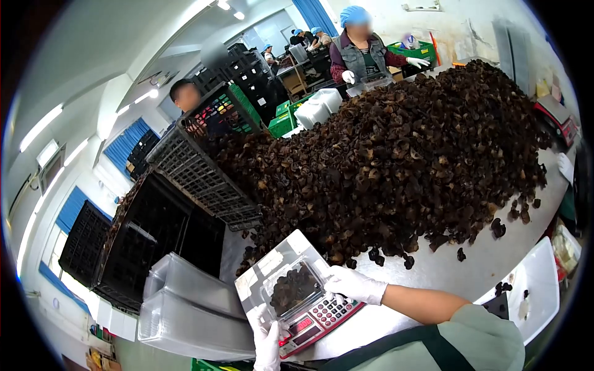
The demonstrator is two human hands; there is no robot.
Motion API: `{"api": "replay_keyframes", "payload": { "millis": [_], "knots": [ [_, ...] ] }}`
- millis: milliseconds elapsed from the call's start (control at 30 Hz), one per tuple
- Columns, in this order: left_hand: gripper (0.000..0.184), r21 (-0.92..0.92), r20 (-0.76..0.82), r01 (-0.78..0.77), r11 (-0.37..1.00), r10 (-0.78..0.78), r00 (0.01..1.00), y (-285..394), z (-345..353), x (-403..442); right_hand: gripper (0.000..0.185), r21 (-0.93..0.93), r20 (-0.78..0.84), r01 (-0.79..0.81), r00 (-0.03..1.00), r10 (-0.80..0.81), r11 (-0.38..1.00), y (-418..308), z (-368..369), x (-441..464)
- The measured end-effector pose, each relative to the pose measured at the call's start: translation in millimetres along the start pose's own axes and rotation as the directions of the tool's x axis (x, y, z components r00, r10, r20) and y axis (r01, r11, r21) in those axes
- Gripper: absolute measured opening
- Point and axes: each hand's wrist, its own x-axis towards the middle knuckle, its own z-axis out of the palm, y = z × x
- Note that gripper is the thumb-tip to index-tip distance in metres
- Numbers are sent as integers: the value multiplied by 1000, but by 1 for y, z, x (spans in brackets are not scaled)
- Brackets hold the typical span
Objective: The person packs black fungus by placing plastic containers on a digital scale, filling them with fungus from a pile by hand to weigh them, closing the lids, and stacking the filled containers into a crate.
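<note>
A clear plastic tray (315, 307) of dark wood ear mushrooms (292, 289) sits on the white platform of a red and white digital scale (297, 244). My gloved right hand (354, 285) grips the tray's right edge, its fingers curled over the rim above the keypad. At the tray's lower left corner, my gloved left hand (266, 339) holds the rim between thumb and fingers beside the red display. A large heap of wood ear mushrooms (383, 167) spreads over the metal table (411, 294) just beyond the scale.
Stacked clear trays (192, 318) stand left of the scale. A black crate (201, 170) is tipped against the heap, near more black crates (139, 241). A white bin (541, 290) is at the right, another scale (557, 117) farther back. A co-worker (371, 52) stands across the table.
</note>
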Motion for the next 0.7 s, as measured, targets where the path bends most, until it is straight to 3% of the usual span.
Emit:
{"api": "replay_keyframes", "payload": {
  "millis": [67,133,200,333,467,533,600,667,700],
  "knots": [
    [80,-104,-33,200,974,-204,978,23,11,-5,45,26,-9,-27,1000,27,999,-4,3,-2],
    [82,-151,-63,238,959,-250,966,23,13,-5,45,66,-17,-23,1000,24,998,-1,4,-3],
    [82,-370,-22,264,891,-293,956,19,12,-6,43,158,-52,14,999,-5,987,7,7,-2],
    [81,-429,1,225,875,-249,968,7,13,-17,38,168,-93,-6,995,21,986,11,8,-10],
    [85,-344,-26,231,910,-255,967,0,9,-27,31,188,-150,56,988,-28,981,16,11,-18],
    [90,-373,120,317,872,-293,949,17,9,-35,34,283,-97,-25,994,54,959,3,3,-29],
    [89,-233,205,340,911,-296,933,22,-8,-38,36,343,-4,-46,999,51,938,2,-8,-40],
    [84,-342,193,259,903,-202,960,25,-14,-44,41,406,80,-106,994,81,908,-10,-15,-53],
    [78,-371,140,348,861,-318,938,56,-3,-41,42,418,123,-112,990,65,901,-8,-17,-55]
  ]
}}
